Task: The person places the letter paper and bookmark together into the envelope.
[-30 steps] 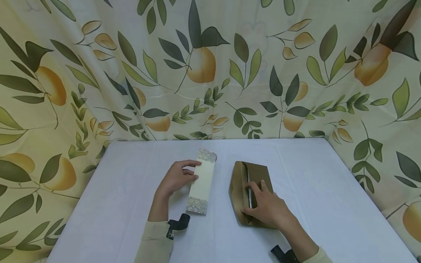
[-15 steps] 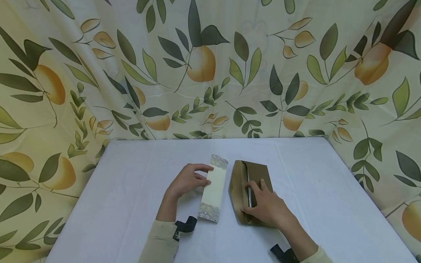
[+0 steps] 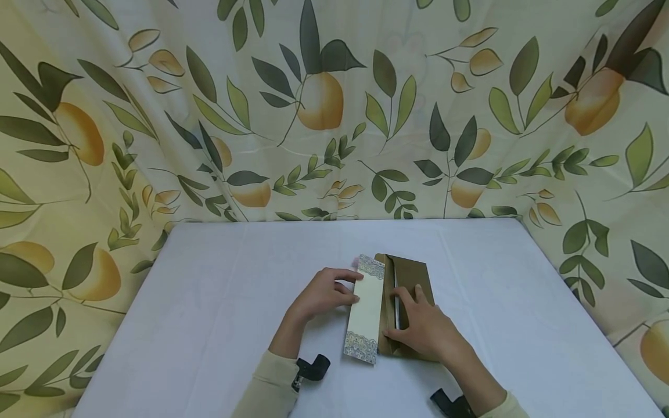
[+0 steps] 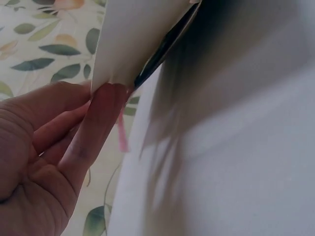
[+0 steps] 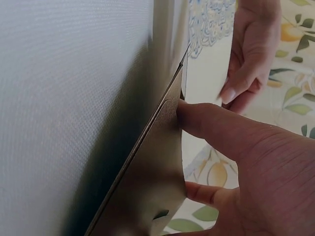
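Lacy card (image 3: 365, 309) moved over brown envelope (image 3: 414, 274) | left fingers (image 4: 96, 125) pinch card | right fingers (image 3: 406, 299) spread, gripping envelope

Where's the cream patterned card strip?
Head view, lower middle: the cream patterned card strip, pinched by the left hand, overlaps the left side of the brown paper envelope.

A fruit-patterned curtain (image 3: 360, 191) behind a white table (image 3: 209, 290) shows a screened-off nook.

The card (image 3: 366, 307) is cream with grey-blue lacy bands (image 3: 360, 347), the envelope (image 3: 415, 274) brown, the table (image 3: 219, 313) white, the curtain (image 3: 354, 98) pale with green leaves (image 3: 384, 74) and orange fruit (image 3: 321, 103).
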Motion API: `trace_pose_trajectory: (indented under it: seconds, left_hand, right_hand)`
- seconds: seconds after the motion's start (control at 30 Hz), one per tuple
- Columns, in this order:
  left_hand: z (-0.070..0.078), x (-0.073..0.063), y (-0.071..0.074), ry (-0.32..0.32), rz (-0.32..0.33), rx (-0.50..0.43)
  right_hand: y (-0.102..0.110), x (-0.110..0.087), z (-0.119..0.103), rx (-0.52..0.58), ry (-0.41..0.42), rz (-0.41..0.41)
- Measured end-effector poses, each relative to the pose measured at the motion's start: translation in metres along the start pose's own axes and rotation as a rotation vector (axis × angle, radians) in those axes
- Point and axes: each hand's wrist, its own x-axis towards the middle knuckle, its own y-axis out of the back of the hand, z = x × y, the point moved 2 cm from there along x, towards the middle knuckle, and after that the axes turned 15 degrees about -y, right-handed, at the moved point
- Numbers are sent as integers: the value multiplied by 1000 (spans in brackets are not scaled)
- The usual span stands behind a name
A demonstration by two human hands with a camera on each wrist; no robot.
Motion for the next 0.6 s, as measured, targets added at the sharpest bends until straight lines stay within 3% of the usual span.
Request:
trace_pose_trajectory:
  seconds: [0.2,0.43,0.6]
  left_hand:
    - [0,3,-8,5,47,19]
    - [4,4,-12,57,129,62]
    - [5,6,-18,44,174,79]
  right_hand:
    - [1,0,1,12,6,-16]
    - [3,-1,1,53,10,-49]
    - [4,-2,0,72,-8,-45]
